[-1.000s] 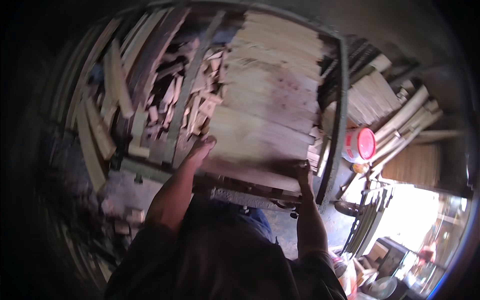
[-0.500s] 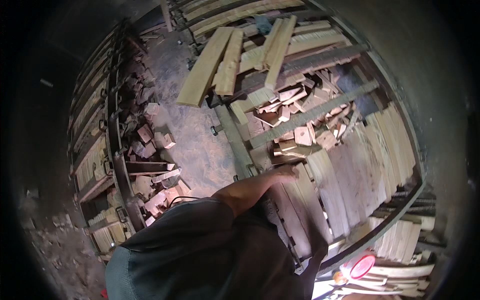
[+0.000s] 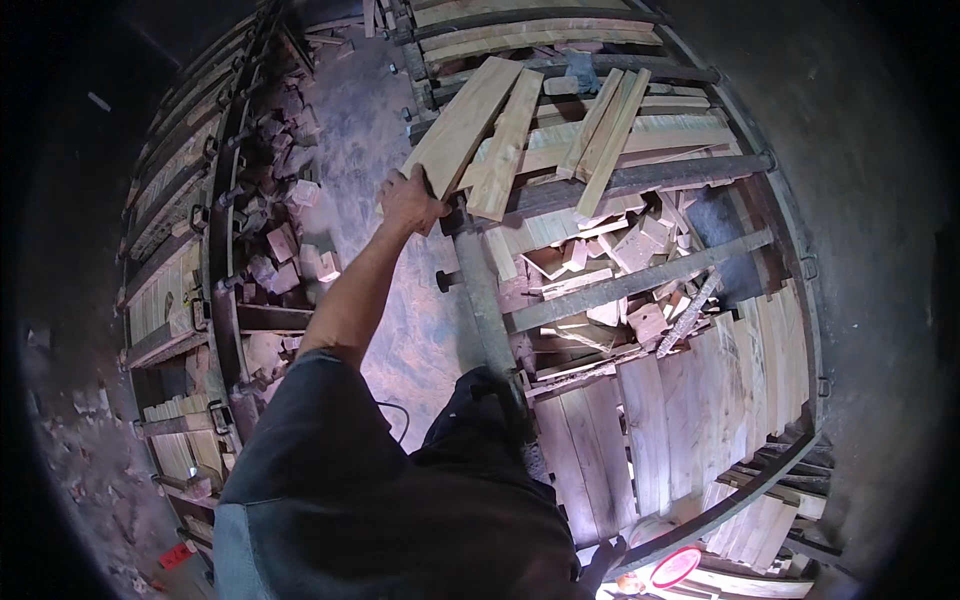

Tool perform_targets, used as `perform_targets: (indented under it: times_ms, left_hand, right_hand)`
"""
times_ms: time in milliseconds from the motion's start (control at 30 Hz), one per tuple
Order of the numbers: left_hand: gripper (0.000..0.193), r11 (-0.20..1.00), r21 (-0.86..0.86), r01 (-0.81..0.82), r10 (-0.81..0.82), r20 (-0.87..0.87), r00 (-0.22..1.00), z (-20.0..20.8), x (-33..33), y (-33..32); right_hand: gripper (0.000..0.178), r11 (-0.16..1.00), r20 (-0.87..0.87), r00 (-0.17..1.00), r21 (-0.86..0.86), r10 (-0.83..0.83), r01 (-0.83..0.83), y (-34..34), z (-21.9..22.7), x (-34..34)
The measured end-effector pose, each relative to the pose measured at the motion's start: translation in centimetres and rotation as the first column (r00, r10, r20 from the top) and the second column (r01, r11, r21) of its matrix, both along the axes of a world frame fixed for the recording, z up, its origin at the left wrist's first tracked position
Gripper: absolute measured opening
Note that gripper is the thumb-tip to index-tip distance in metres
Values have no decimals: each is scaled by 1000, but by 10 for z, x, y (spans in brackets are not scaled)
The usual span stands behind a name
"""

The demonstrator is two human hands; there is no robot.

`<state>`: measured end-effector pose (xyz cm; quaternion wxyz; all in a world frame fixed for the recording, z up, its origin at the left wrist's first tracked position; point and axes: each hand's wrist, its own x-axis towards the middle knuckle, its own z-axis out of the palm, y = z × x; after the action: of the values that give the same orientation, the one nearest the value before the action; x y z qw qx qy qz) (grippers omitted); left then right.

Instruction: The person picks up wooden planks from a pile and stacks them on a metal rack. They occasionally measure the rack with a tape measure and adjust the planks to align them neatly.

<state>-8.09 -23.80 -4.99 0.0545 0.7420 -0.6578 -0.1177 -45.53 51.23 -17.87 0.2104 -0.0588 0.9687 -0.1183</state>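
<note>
The left hand [image 3: 408, 204] grasps a wide plank [image 3: 468, 120], likely stiff and lightish, by its end, extending ahead; I cannot tell the right hand's [image 3: 606, 556] hold.

The left hand [image 3: 410, 203] hides part of the near end of a wide board [image 3: 465, 125]. Right of the dark shirt [image 3: 400, 500], a shadowed shape [image 3: 604, 560] at the lower edge is unclear. At near left, a small red object [image 3: 177, 556] is unidentifiable and scattered debris [image 3: 90, 460] blurs. The upper edge crops the farthest boards [image 3: 510, 11].

Wide board [image 3: 465, 123] of smooth matt wood, crossbar [image 3: 640, 279] of rough dull metal
</note>
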Motion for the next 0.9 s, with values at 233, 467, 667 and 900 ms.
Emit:
perform_targets:
  times_ms: [233,467,667,900]
  left_hand:
    - [93,984,179,21,147,-868,474,47,40,-6]
    - [81,909,152,389,362,-752,-552,76,39,97]
    - [86,897,26,440,406,-442,-800,33,-10,168]
    - [82,814,130,567,572,-354,-740,15,-27,212]
  right_hand:
    - [57,975,-48,998,-215,47,-57,-61,26,-7]
    - [54,905,-71,978,-370,198,-211,-98,16,-14]
    - [51,844,-137,942,-420,305,-334,-147,34,11]
    - [48,807,-123,965,-530,232,-262,-120,34,35]
